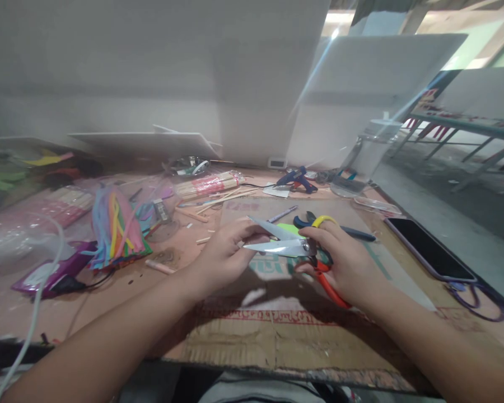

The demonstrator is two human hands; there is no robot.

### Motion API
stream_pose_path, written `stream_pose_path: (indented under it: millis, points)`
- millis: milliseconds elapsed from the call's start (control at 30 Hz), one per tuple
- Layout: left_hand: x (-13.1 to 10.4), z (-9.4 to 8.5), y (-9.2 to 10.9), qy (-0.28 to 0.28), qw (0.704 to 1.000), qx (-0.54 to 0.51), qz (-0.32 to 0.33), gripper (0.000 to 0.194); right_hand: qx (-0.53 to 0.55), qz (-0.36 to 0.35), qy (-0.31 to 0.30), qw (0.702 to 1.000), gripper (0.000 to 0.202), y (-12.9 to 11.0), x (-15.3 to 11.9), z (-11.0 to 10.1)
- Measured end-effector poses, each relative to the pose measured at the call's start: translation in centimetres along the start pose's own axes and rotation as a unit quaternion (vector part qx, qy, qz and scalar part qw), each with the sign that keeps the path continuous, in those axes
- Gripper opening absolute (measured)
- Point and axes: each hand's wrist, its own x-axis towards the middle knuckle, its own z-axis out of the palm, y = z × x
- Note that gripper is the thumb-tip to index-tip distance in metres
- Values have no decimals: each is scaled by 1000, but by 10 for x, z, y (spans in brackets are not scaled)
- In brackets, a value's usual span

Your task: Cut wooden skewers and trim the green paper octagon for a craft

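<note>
Scissors (288, 247) with an orange-red handle are gripped in my right hand (340, 252), their blades spread apart and pointing left. My left hand (229, 249) has its fingers pinched together by the blade tips; what they hold is too small to make out. Behind the blades shows a bright green piece (289, 230). A yellow loop (324, 220) lies against the fingers of my right hand. Below both hands is a printed sheet (277, 291) on brown cardboard (235, 341).
Dark-handled pliers (357, 233) and a pen (283, 214) lie beyond my hands. A blue glue gun (296, 178) and clear container (363, 159) stand farther back. Right is a phone (430, 249); left are colourful pipe cleaners (117, 226) and wrapped sticks (210, 184).
</note>
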Motion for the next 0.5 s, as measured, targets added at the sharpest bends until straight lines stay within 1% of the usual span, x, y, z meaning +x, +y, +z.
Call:
stream_pose_path:
  millis: [133,333,400,500]
  points:
    - [-1,1,-2,3,1000,0,-2,25,-5,1,-7,1000,43,0,-1,0]
    - [1,-1,-2,-1,1000,11,30,24,9,25,-44,999,36,-5,-1,-1]
    - [1,-1,0,0,1000,9,20,24,12,34,-56,998,32,-8,0,-3]
    - [0,1,1,7,1000,2,-11,25,6,39,-58,998,29,-10,0,-4]
